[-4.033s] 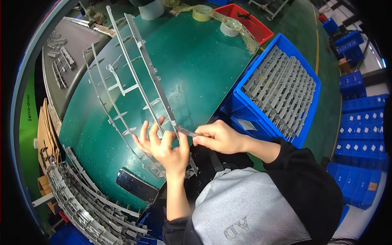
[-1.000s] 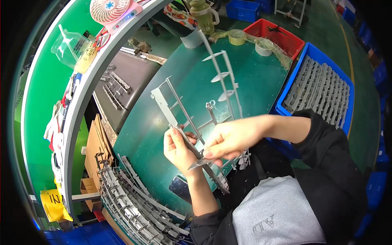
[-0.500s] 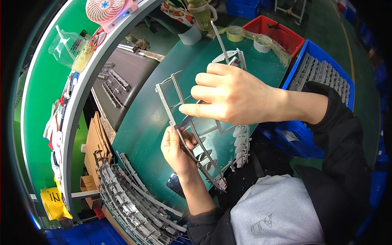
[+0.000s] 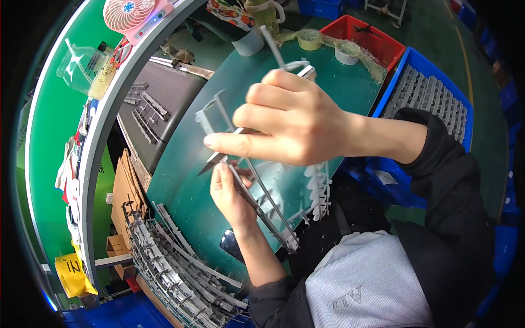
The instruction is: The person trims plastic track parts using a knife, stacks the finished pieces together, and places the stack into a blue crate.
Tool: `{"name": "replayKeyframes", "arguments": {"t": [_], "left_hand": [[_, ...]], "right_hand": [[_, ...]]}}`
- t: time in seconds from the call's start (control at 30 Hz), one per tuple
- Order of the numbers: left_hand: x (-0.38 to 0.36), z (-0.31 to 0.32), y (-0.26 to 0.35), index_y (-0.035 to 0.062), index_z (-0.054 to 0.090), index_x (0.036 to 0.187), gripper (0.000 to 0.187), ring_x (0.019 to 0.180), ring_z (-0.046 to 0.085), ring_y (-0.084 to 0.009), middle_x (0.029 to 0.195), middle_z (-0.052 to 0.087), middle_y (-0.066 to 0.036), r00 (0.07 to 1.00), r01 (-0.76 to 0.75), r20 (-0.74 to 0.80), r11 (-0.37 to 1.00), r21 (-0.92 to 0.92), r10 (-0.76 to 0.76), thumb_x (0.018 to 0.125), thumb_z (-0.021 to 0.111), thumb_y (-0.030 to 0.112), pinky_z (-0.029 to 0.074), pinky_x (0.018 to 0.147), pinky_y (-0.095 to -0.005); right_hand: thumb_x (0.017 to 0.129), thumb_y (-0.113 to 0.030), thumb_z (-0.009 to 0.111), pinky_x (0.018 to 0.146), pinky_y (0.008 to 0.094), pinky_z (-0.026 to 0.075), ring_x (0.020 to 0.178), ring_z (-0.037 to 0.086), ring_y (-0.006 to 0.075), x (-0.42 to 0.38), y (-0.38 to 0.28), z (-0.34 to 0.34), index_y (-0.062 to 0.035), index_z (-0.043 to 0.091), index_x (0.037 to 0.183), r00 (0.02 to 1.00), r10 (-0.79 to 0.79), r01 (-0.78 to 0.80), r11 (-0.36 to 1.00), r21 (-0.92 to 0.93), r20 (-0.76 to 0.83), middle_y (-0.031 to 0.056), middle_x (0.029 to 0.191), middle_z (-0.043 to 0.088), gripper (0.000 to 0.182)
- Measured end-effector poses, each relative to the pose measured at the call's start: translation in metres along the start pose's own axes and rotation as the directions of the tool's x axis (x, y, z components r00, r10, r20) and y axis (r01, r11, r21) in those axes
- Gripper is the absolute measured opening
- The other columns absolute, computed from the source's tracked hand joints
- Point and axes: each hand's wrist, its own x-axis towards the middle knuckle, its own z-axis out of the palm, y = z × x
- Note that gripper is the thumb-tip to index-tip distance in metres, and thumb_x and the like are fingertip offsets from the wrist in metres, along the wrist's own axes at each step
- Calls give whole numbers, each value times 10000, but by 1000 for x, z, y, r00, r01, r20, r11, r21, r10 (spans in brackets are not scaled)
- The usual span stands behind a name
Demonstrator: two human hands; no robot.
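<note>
My left hand (image 4: 232,197) is closed around a long grey plastic frame (image 4: 262,214), whose thin rails slant across the table. My right hand (image 4: 290,120) is closed above it on a knife (image 4: 209,164), its handle mostly hidden by the fingers. The blade lies across the frame just beyond the left fingertips; whether it touches the plastic is hard to tell. The frame's far end is blurred. More grey pieces stick out behind the right hand. A strip with leaf-like grey plastic parts (image 4: 318,191) hangs at the table's near edge.
Many long grey parts (image 4: 169,279) are stacked on the left beside the green table (image 4: 188,191). A blue crate (image 4: 465,104) of grey parts and a red bin (image 4: 377,46) stand right. Tape rolls (image 4: 310,39), a dark phone-like object (image 4: 231,243) and a conveyor belt (image 4: 164,90) are nearby.
The knife and right hand have moved left and slightly down, past the left fingertips. The frame's far end has shifted left and is now blurred. My left hand keeps its hold.
</note>
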Motion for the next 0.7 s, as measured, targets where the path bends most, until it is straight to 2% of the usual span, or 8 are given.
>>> {"name": "replayKeyframes", "arguments": {"t": [0.07,0.13,0.17,0.23,0.3,0.4,0.47,0.7], "left_hand": [[6,-14,-12,36,544,1144,272,680,513,-128,870,546,-117,948,-261,-12,796,546,319,919,512,185,456,640,-257],[12,-28,-28,70,497,1260,375,801,535,-154,1049,538,-154,815,-358,157,271,893,557,897,532,154,466,718,-272],[12,-38,-37,70,497,1260,375,801,535,-154,1049,538,-154,815,-360,155,278,891,559,897,532,154,466,718,-272],[-5,-68,-59,114,442,1319,461,916,517,-205,1170,467,-167,979,-121,37,428,896,199,871,550,133,454,785,-303],[-19,-84,-77,159,387,1378,565,1031,499,-257,1290,395,-180,977,153,-62,473,868,-202,845,569,111,442,853,-334],[-21,-84,-97,148,394,1370,570,1049,504,-294,1291,405,-189,997,73,-71,267,961,-14,831,574,99,442,866,-354],[-27,-81,-105,138,401,1363,576,1067,508,-331,1291,414,-198,984,38,-41,24,999,173,818,579,86,441,880,-374],[-48,-42,-86,109,469,1303,490,1067,514,-363,1277,426,-206,993,67,-86,229,971,75,825,576,107,450,873,-407]], "right_hand": [[758,-89,622,650,260,392,658,444,123,-19,-7,-5,-127,664,974,983,161,-169,981,91,91,12,823,508,223],[766,-79,619,644,265,400,659,448,133,-45,-15,-9,-115,660,990,932,306,-338,928,156,194,24,840,505,231],[787,-74,607,641,271,406,661,453,140,-63,-19,-9,-103,626,1063,864,422,-477,861,178,274,37,865,497,278],[808,-68,596,637,276,412,663,457,147,-115,-29,0,-90,592,1136,775,520,-603,778,176,360,50,890,490,328],[866,-66,538,643,286,419,694,467,152,-174,-40,18,-77,467,1282,158,700,-956,285,-70,697,75,930,477,422],[893,-135,516,583,271,444,661,499,138,-206,-55,34,-25,475,1253,-40,659,-975,138,-172,751,100,960,525,379],[919,-92,462,378,199,266,472,324,58,-192,-64,31,7,414,1294,-268,378,-804,-594,10,886,39,820,469,390],[908,-88,469,349,185,175,437,272,20,-172,-84,21,20,464,1246,-308,344,-700,-713,33,887,-31,623,411,355]]}}
